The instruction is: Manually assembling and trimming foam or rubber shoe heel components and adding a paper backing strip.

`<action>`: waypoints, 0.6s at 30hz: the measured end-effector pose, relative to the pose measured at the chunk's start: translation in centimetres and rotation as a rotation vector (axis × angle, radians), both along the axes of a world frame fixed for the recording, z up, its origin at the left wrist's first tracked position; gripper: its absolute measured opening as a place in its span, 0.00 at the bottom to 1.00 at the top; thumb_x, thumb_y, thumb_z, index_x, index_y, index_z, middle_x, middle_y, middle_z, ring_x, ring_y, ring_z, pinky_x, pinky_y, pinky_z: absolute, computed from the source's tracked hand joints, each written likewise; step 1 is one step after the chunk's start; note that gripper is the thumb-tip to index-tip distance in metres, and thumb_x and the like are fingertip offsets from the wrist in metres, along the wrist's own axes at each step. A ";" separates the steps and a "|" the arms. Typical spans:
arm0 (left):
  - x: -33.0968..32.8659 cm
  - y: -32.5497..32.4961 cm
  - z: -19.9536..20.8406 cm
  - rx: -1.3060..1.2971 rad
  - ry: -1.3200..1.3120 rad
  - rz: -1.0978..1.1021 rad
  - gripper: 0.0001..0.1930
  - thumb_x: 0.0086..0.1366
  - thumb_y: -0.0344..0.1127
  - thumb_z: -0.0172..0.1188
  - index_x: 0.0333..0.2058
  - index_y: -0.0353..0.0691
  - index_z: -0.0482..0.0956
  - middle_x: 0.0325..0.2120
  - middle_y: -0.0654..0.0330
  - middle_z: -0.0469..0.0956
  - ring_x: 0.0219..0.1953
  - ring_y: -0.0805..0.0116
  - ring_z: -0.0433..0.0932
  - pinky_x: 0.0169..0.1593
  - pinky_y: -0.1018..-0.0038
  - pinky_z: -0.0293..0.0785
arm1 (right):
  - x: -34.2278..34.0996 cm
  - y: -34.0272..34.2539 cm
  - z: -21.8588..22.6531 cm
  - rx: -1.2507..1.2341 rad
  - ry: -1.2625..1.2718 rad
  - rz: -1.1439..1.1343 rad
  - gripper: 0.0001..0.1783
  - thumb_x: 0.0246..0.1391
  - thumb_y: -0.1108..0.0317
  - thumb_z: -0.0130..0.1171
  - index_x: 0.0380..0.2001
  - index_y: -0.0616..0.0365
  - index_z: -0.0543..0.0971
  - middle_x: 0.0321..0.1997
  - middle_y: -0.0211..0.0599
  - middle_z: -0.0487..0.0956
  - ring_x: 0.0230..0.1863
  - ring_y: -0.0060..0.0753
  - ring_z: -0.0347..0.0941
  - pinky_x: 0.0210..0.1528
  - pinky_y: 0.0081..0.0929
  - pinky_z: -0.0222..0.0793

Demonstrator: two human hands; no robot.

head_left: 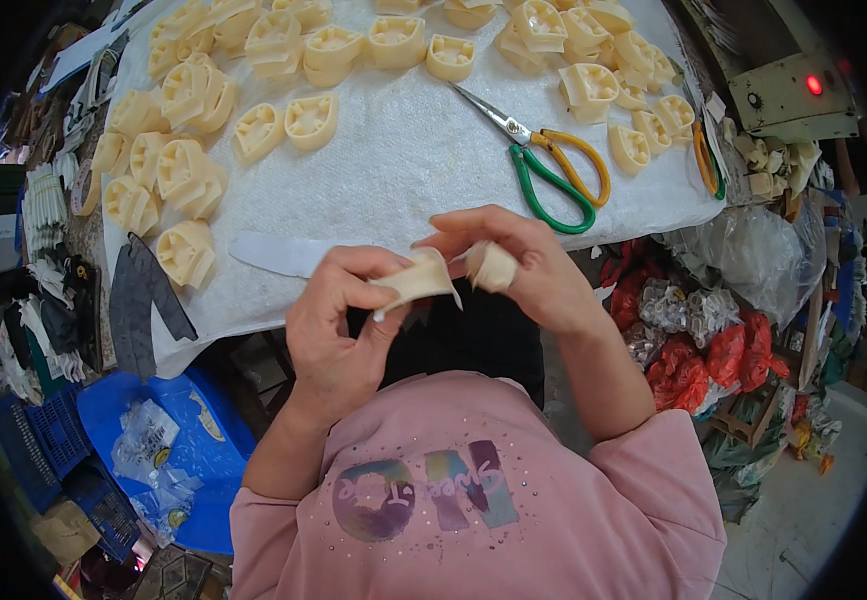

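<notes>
My left hand (pixel 338 325) pinches a pale cream, strip-like moulded piece (pixel 421 280) between thumb and fingers, just beyond the near edge of the table. Curved fingers of my right hand (pixel 538 265) reach the piece's right end; its thumb stands apart, with a cream wrap (pixel 493 267) around it. A thin flap hangs at that end of the piece. Farther off lie scissors (pixel 528 140) with one green and one yellow handle, blades parted. Several cream hollow moulded pieces (pixel 451 58) lie along the far and left sides of a white cloth (pixel 373 170).
A white flat offcut (pixel 278 253) and dark grey fabric (pixel 138 310) lie near the table's front left. Another pair of scissors (pixel 705 160) is at the right edge. A metal box (pixel 793 95) shows a red light. Below stand a blue plastic container (pixel 223 500) and red bags (pixel 728 350).
</notes>
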State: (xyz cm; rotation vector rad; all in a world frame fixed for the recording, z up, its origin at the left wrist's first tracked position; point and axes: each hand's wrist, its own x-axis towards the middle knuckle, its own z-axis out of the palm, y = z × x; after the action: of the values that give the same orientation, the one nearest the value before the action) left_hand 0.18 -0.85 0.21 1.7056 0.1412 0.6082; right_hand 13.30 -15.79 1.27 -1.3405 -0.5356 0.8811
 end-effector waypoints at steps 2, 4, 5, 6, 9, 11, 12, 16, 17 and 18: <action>0.2 -0.2 0.1 -0.032 -0.054 -0.167 0.08 0.57 0.23 0.60 0.29 0.38 0.68 0.35 0.53 0.74 0.39 0.63 0.75 0.45 0.73 0.71 | 1.0 0.2 0.1 -0.039 0.161 0.252 0.32 0.47 0.59 0.66 0.52 0.65 0.69 0.46 0.45 0.76 0.46 0.31 0.74 0.49 0.28 0.69; 0.3 0.1 0.1 0.046 -0.071 -0.210 0.08 0.58 0.23 0.60 0.29 0.38 0.68 0.36 0.53 0.74 0.39 0.64 0.75 0.43 0.74 0.71 | 1.1 0.4 0.1 0.006 0.229 0.218 0.34 0.42 0.65 0.69 0.52 0.65 0.69 0.44 0.45 0.77 0.44 0.29 0.74 0.47 0.25 0.70; 0.3 0.1 0.1 0.138 -0.060 -0.193 0.08 0.57 0.22 0.60 0.29 0.38 0.68 0.35 0.53 0.74 0.38 0.66 0.75 0.42 0.75 0.70 | 1.2 0.5 0.4 -0.052 0.164 0.231 0.34 0.42 0.66 0.69 0.52 0.65 0.68 0.43 0.44 0.77 0.44 0.28 0.74 0.46 0.24 0.70; 0.3 0.1 0.1 0.233 -0.049 -0.173 0.08 0.57 0.22 0.59 0.30 0.38 0.68 0.35 0.53 0.73 0.37 0.67 0.74 0.42 0.76 0.70 | 1.3 0.7 0.6 -0.107 0.097 0.246 0.33 0.42 0.68 0.68 0.52 0.65 0.68 0.43 0.44 0.77 0.43 0.27 0.74 0.45 0.23 0.70; 0.3 0.1 -0.2 0.200 -0.027 -0.127 0.07 0.58 0.22 0.59 0.31 0.37 0.69 0.35 0.54 0.74 0.35 0.69 0.73 0.40 0.77 0.69 | 1.1 1.0 0.1 -0.135 0.065 0.234 0.26 0.51 0.68 0.59 0.53 0.63 0.68 0.42 0.42 0.78 0.42 0.25 0.74 0.44 0.22 0.71; 0.4 -0.2 -0.8 0.114 -0.025 -0.089 0.07 0.58 0.23 0.60 0.32 0.36 0.70 0.35 0.55 0.74 0.34 0.71 0.73 0.40 0.78 0.69 | 0.5 1.2 -1.1 -0.097 0.009 0.151 0.23 0.59 0.63 0.52 0.55 0.60 0.67 0.44 0.42 0.78 0.42 0.26 0.74 0.44 0.22 0.71; 0.5 -0.3 -1.0 0.029 -0.020 -0.050 0.07 0.58 0.24 0.60 0.33 0.35 0.70 0.35 0.55 0.74 0.34 0.73 0.72 0.40 0.78 0.69 | 0.3 1.3 -1.2 -0.094 0.007 0.158 0.23 0.59 0.63 0.52 0.55 0.60 0.67 0.44 0.42 0.78 0.42 0.26 0.74 0.44 0.22 0.71; 1.1 -1.3 0.1 -0.302 0.043 0.144 0.07 0.57 0.24 0.61 0.33 0.33 0.72 0.33 0.57 0.75 0.34 0.74 0.74 0.37 0.78 0.71 | 0.2 0.7 -1.4 0.115 -0.045 -0.071 0.20 0.59 0.61 0.53 0.52 0.58 0.70 0.44 0.36 0.76 0.44 0.27 0.70 0.48 0.25 0.65; 1.2 -1.4 0.3 -0.380 0.060 0.129 0.07 0.57 0.24 0.61 0.33 0.33 0.72 0.34 0.58 0.75 0.35 0.75 0.74 0.38 0.78 0.71 | 0.3 0.6 -1.9 0.149 -0.242 -0.037 0.18 0.58 0.62 0.54 0.50 0.57 0.71 0.45 0.36 0.74 0.46 0.29 0.68 0.50 0.26 0.63; 1.3 -1.4 0.4 -0.458 0.080 0.114 0.08 0.57 0.24 0.61 0.33 0.33 0.72 0.34 0.58 0.75 0.36 0.76 0.73 0.39 0.79 0.71 | 0.3 0.5 -2.2 0.182 -0.437 -0.004 0.17 0.57 0.63 0.55 0.48 0.55 0.73 0.45 0.36 0.73 0.48 0.31 0.66 0.51 0.28 0.61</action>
State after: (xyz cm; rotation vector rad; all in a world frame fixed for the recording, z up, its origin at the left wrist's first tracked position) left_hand 1.46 -2.27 0.56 1.2830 0.4052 0.5424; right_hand 13.63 -15.26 -0.97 -1.3681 -0.9273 0.5180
